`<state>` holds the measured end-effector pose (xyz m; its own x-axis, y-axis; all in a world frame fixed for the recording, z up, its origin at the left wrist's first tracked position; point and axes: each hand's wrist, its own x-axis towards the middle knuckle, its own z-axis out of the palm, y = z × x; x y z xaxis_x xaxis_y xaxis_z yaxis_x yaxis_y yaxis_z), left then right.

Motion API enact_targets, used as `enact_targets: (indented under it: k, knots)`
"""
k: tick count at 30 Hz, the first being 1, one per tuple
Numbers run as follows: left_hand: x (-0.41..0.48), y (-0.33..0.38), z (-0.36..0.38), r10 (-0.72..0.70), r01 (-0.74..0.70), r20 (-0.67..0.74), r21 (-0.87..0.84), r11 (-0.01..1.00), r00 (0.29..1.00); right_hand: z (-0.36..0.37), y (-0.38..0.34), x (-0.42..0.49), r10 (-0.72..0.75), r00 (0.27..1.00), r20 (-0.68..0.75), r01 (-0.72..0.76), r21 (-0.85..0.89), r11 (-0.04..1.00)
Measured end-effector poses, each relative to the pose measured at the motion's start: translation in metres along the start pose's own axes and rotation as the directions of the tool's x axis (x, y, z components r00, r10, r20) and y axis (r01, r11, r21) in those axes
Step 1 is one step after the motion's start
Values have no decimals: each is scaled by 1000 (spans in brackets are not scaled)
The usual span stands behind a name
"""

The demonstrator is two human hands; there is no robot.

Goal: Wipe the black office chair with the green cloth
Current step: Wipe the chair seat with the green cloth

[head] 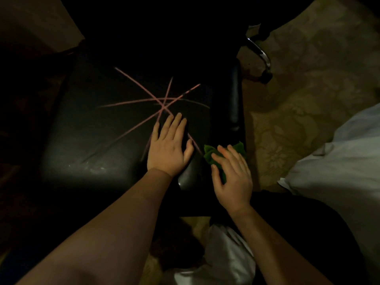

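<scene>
Plainly, the black office chair is seen from above, its seat crossed by pink lines that are not yet wiped. The left hand is laid flat on the seat just beside those lines, fingers straight and slightly spread, with nothing held. The green cloth is bunched at the seat's right edge, beside the armrest. It is pressed down under the right hand, whose fingers are stretched out over it rather than curled round it. Because the cloth is only pinned by flat fingers, it could be left behind or pushed off the edge onto the patterned floor when a stroke is begun. The marks may also be smeared rather than lifted by a crumpled cloth, and faint streaks could be missed in the dim light.
</scene>
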<state>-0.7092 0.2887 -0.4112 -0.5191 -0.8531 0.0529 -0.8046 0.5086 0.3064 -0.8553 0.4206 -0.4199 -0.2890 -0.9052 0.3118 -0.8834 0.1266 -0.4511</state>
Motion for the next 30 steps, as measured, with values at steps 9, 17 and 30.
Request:
enact_targets:
  k: [9, 17, 30]
  knots:
    - [12, 14, 0, -8, 0, 130, 63, 998, 991, -7, 38, 28, -130, 991, 31, 132, -71, 989]
    - [8, 12, 1, 28, -30, 61, 37, 999, 998, 0, 35, 23, -138, 990, 4, 138, -111, 984]
    - [13, 21, 23, -17, 20, -94, 25, 1000, 995, 1, 53, 43, -222, 975, -17, 218, -134, 967]
